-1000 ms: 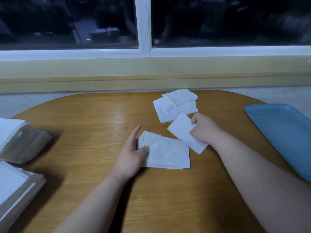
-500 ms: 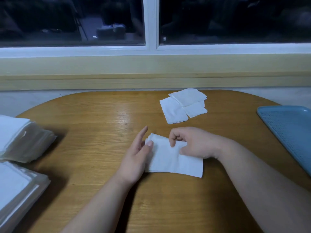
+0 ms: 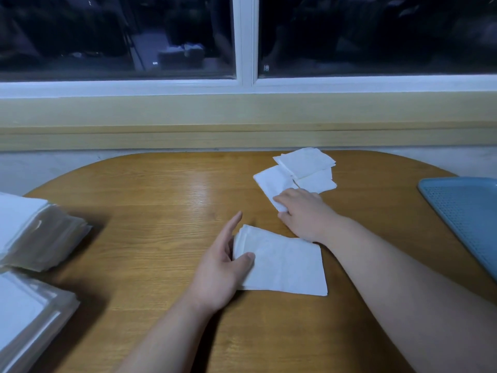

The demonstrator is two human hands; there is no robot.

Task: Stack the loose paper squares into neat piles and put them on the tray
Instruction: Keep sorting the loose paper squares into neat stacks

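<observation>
White paper occupies both hands at a wooden table (image 3: pixel 161 211). The left hand (image 3: pixel 223 267) lies edge-on beside the gathered pile (image 3: pixel 287 267), with its fingers straight along the pile's left edge and the thumb pressing flat on the top sheet. It is open, steadying the pile rather than gripping it. The right hand (image 3: pixel 304 214) reaches forward past the pile's far corner, wrist low and forearm coming in from the lower right. It appears to pinch the near corner of the nearest square (image 3: pixel 271 181) between thumb and fingertips. That sheet lies partly under two other loose squares (image 3: pixel 305 162), which overlap askew near the table's far edge, apart from the pile.

The step in hand looks like fetching the next sheet for the pile. Done well, it likely means sliding the thin sheet out low and flat so its neighbours are not dragged along. The sheet can then be laid corner to corner against the left hand's straight fingers, which serve as a stop. The pile's upper-left edges fan slightly and would want squaring before any lift.

The blue perforated tray (image 3: pixel 462 211) sits at the right edge of the table, and no pile sits on the part in view. At far left stand two tall wrapped stacks (image 3: pixel 32 230) of white sheets. A dark window (image 3: pixel 134 36) and a pale yellow sill (image 3: pixel 242 117) close the background.
</observation>
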